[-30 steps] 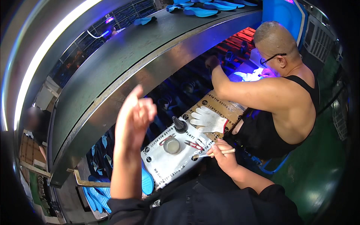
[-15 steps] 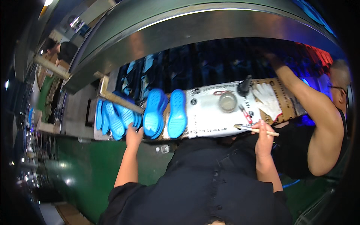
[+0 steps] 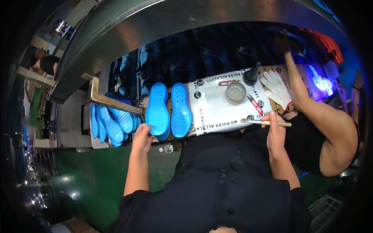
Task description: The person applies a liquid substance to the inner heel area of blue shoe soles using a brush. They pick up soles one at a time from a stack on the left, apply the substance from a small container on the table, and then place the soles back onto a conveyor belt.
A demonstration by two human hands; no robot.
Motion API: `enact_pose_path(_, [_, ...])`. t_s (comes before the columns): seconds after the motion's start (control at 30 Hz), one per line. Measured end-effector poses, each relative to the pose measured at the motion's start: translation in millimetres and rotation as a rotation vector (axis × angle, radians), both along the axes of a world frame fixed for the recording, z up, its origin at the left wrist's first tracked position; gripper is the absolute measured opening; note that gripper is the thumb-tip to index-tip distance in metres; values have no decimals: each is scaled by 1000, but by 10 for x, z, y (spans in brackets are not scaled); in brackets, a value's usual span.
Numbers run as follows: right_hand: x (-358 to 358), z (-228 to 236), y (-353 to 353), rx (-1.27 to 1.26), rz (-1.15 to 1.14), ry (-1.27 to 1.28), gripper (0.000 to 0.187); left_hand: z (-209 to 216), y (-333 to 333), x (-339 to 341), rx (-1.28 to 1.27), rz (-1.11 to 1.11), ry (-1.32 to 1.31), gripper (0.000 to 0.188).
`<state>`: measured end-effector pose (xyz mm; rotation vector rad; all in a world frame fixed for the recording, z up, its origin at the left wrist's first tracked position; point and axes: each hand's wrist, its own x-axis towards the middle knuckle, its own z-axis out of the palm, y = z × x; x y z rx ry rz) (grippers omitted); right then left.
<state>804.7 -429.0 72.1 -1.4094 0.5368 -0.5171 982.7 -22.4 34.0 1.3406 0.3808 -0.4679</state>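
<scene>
The heel end of a blue shoe sole (image 3: 158, 108) is pinched between the fingers of my left hand (image 3: 142, 139). Under it, the edge of another sole shows. A second blue sole (image 3: 181, 110) lies flat just to its right. My right hand (image 3: 276, 132) is closed around the wooden handle of a brush (image 3: 254, 122), whose bristles point left over the front edge of a white plastic sheet (image 3: 213, 112). On that sheet stand a clear round jar (image 3: 236, 93) and a black bottle with a pointed tip (image 3: 252, 74). Red-handled thread snips (image 3: 255, 105) lie beside the jar.
More blue soles (image 3: 110, 124) lean together at the left, behind a metal bracket (image 3: 112, 103). A white glove (image 3: 276, 90) rests on cardboard at the right. A co-worker's arm (image 3: 326, 120) reaches across there. A steel beam (image 3: 163, 31) spans the far side.
My left hand has moved right, from the leaning soles to the near end of the stacked sole, and grips it. My right hand still holds the brush. The view has shifted slightly.
</scene>
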Motion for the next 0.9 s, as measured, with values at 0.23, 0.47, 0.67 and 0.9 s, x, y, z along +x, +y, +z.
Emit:
enact_pose_path(0.23, [54, 137, 37, -43, 38, -11, 39, 610, -963, -566, -179, -56, -253, 44])
enact_pose_path(0.47, [82, 377, 50, -339, 147, -147, 37, 611, -1539, -608, -72, -225, -300, 55])
enact_pose_path(0.67, [94, 595, 216, -736, 212, -288, 24, 599, -1773, -732, 106, -268, -703, 49])
enact_pose_path(0.9, [177, 605, 282, -901, 275, -246, 20, 673, -1844, -786, 126, -250, -766, 47])
